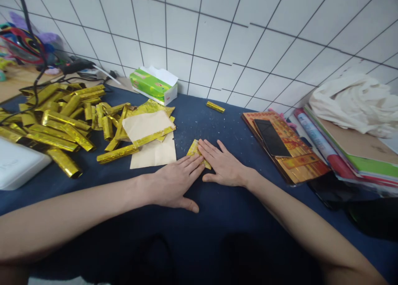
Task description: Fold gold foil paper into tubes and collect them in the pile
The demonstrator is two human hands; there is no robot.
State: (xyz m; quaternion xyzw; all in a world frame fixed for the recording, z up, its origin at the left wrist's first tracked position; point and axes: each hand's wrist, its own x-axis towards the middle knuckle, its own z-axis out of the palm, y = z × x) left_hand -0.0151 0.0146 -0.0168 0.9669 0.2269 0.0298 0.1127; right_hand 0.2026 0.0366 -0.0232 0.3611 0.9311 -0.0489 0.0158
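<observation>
Both my hands lie flat on a small piece of gold foil paper (194,147) on the dark blue cloth. The fingers of my left hand (174,181) stretch over its lower left part, thumb apart. From the right, my right hand (224,165) covers its other side with fingertips angled up and left. Most of the piece is hidden beneath the fingers. Left of my hands are cream-backed sheets (152,152), with a long gold strip (152,138) across them. A short gold roll (215,107) lies beyond my hands, near the wall.
Rolled gold paper tubes (59,119) are heaped at the left, beside a white box-like object (20,165). A green tissue box (154,86) stands against the tiled wall. At the right, a black phone (272,138) rests on orange printed packets (306,163), near stacked folders (357,148) and white cloth (351,102).
</observation>
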